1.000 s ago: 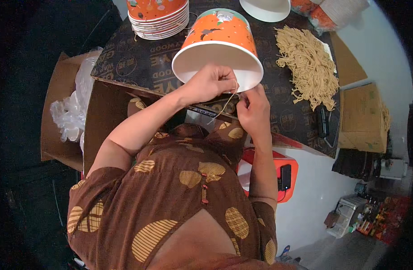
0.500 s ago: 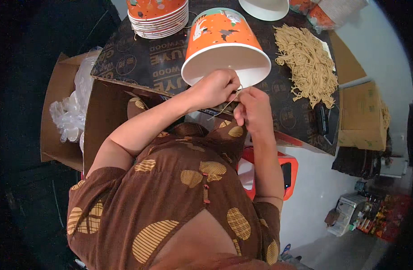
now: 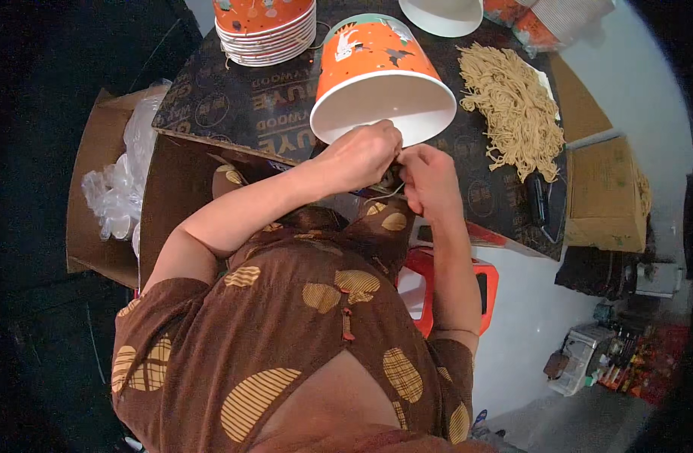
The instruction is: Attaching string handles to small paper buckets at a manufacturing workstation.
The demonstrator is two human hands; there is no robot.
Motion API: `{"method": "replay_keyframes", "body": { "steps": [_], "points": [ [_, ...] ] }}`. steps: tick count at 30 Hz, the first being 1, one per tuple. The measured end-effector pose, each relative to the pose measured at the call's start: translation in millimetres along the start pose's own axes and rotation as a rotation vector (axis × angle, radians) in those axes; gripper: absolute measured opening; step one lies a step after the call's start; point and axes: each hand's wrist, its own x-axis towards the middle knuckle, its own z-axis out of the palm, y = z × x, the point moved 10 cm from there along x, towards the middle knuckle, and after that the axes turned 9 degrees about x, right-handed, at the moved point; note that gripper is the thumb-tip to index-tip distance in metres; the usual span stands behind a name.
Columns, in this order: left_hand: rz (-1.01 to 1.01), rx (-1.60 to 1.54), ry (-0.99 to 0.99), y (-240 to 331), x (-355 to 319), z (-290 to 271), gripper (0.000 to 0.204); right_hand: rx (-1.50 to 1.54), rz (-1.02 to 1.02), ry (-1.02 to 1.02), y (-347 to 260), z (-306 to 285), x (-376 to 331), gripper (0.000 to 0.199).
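Note:
An orange paper bucket [image 3: 380, 57] with cartoon figures lies tipped on the table, its white-rimmed mouth toward me. At the near part of its rim my left hand [image 3: 364, 156] is closed, thumb and fingers pinched on a thin cord. My right hand [image 3: 431, 180] pinches close beside it, fingertips almost meeting the left ones. A loose stretch of pale cord [image 3: 392, 193] curves out below the fingers, over my lap. The fingers hide where the cord meets the bucket.
A stack of orange buckets [image 3: 265, 34] stands back left, and a pile of tan cords [image 3: 516, 109] lies right, near a dark tool [image 3: 541, 202]. Behind is a white bowl-like container [image 3: 444, 15]. A cardboard box [image 3: 97, 192] with clear plastic stands left, another box [image 3: 605, 195] right.
The bucket has shifted slightly to the right. My left hand has turned a little, and the loose cord now bends to the side below my right fingers.

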Motion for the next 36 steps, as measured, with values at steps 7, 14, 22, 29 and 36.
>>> {"method": "replay_keyframes", "body": {
  "steps": [7, 14, 22, 29, 36],
  "points": [
    [-0.340, -0.492, -0.172, -31.7, -0.3, 16.0, 0.009, -0.659, -0.621, 0.210, -38.1, -4.1, -30.4, 0.012],
    [-0.402, -0.593, -0.215, -37.5, -2.5, 25.1, 0.009, -0.089, -0.390, 0.215, -24.9, 5.5, -34.5, 0.018],
    [-0.385, -0.603, -0.119, -35.4, 0.5, 16.4, 0.013, -0.484, -0.600, 0.384, -31.5, 10.6, -33.1, 0.016],
    [-0.517, -0.789, -0.178, -29.5, -3.9, 17.7, 0.019, -0.600, -0.700, 0.413, -39.8, 12.3, -31.3, 0.007],
    [-0.596, -0.671, -0.265, -32.3, -15.8, 22.4, 0.013, -0.544, -0.684, 0.407, -37.9, 8.4, -28.5, 0.004]
  ]
}}
